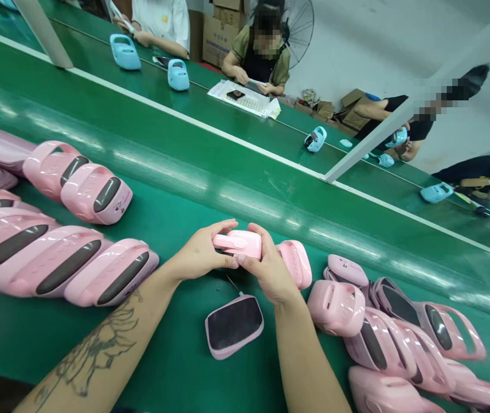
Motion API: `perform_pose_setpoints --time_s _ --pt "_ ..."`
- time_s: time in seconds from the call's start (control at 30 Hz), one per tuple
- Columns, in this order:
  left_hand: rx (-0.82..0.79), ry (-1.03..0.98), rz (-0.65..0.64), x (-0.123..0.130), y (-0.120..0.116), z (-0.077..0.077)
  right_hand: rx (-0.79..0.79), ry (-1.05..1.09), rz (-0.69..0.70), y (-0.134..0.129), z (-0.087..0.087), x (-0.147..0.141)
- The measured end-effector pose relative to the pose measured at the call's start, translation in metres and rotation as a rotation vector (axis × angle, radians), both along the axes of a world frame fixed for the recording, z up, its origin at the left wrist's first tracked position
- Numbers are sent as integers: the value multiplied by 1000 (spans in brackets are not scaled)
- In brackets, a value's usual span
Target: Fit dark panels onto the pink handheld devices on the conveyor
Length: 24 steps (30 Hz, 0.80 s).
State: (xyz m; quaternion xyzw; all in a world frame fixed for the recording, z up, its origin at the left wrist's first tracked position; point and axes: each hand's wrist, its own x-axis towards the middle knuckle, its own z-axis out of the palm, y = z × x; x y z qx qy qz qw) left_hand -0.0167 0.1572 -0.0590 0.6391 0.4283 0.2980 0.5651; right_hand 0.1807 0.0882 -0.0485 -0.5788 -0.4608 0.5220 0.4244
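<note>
Both hands hold one small pink plastic housing (249, 244) above the green table. My left hand (204, 249) grips its left end, fingers on top and thumb below. My right hand (273, 267) closes round its right end, the thumb near the other thumb. Below them a pink-framed panel with a dark screen (235, 324) lies on the table, a thin wire rising from its top edge. Just right of my right hand sits another pink housing (297, 264), partly hidden by that hand.
Rows of pink housings (109, 272) lie at the left, and more pink parts (373, 338) are heaped at the right. A raised green ledge with a metal rail (210, 123) crosses behind. Beyond it, several people sit by blue housings (125, 53).
</note>
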Motion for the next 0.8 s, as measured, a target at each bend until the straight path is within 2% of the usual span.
perform_pose_setpoints --time_s 0.13,0.23,0.3,0.47,0.63,0.8 --pt "-34 12 -42 1 -3 8 -56 -162 68 3 17 2" --pt "2 27 -16 4 -7 8 -24 -346 125 7 29 2" --pt "10 30 7 7 -9 5 20 -411 135 10 30 1" --pt "94 56 66 10 -9 0 172 -445 90 10 9 10" --pt "153 105 -43 2 0 -1 130 -339 123 -1 -13 21" --pt "174 53 -89 -4 3 -3 155 -338 97 -16 -19 14"
